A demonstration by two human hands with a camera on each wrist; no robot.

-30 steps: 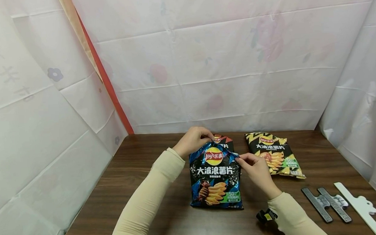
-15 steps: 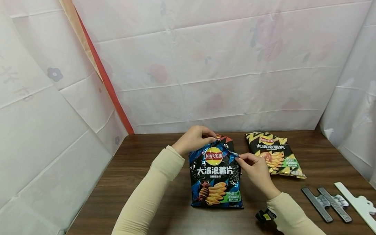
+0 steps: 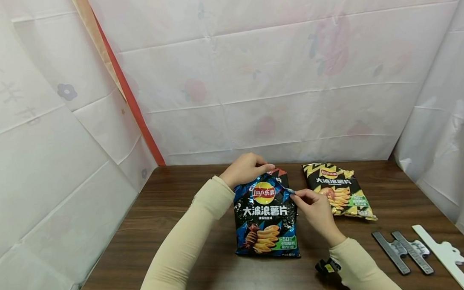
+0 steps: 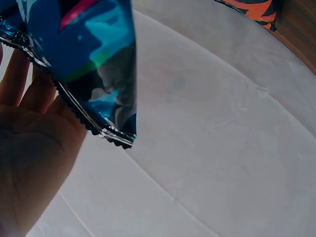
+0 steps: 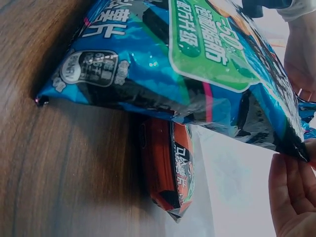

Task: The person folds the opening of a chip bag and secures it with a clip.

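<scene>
A blue-and-black chip bag [image 3: 266,229] stands upright on the brown table, facing the head camera. My right hand [image 3: 317,212] pinches its upper right corner between thumb and fingers; in the right wrist view the fingers [image 5: 289,182] meet the bag's dark corner. At the top edge is my left hand [image 3: 245,169], its back toward the head camera. From the left wrist view, that hand's fingers [image 4: 37,94] lie behind the bag's crimped, serrated edge [image 4: 74,101], and its thumb is mostly hidden.
Behind the blue bag, a red chip bag [image 3: 281,176] is partly covered. A yellow-and-black chip bag [image 3: 338,192] lies at the back right. Two grey clips [image 3: 391,252] and a white clip [image 3: 441,253] lie at the right. White cloth [image 3: 291,74] hangs behind the table.
My left hand has shifted a little right and upward along the bag's top edge. My right hand keeps its pinch on the corner, and the blue bag stays in place.
</scene>
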